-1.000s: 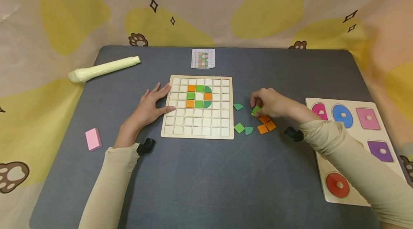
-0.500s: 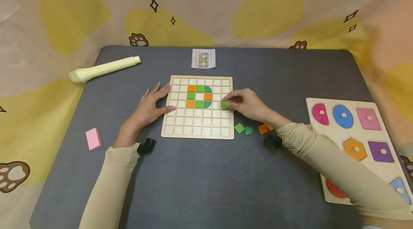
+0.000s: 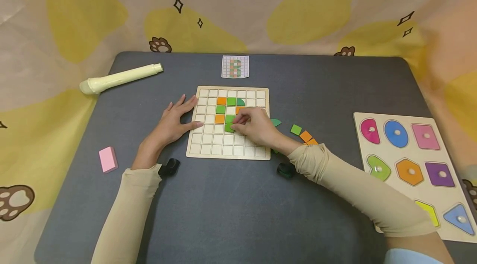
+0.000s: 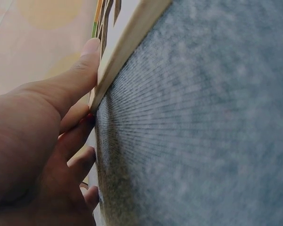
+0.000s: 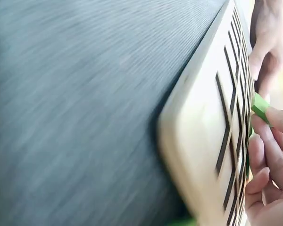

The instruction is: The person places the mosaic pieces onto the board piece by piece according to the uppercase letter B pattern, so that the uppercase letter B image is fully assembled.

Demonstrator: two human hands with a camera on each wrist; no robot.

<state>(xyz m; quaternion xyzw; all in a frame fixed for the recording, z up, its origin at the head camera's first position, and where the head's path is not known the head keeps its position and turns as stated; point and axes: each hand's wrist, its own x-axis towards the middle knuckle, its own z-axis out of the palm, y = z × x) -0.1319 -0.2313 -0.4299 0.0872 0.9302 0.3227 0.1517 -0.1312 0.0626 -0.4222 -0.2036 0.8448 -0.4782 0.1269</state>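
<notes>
Over the middle of the wooden grid board point(image 3: 227, 150), the right hand point(image 3: 257, 125) keeps a narrow grip, thumb and fingertips pinching a green tile point(image 3: 229, 128). The green tile juts from the fingertips on the hand's left side, just on the near side of a green square set in the board. Its face is square, so neither side gives a long axis; one edge faces the left hand point(image 3: 173, 123), and the right wrist view shows it tilted. Whether it touches the board cannot be told.

The left hand's grip is wide, fingers spread and thumb well apart, with the thumb over the board's left rim and the index fingertip at the same rim. The board lies flat on the worktop point(image 3: 223, 210), its near edge running almost straight from left to right.

Right of the board lie a loose green square point(image 3: 296, 130) and orange squares point(image 3: 305, 136), set cornerwise in a slanting row. Beyond the board's far edge lies a printed card point(image 3: 235, 67).
</notes>
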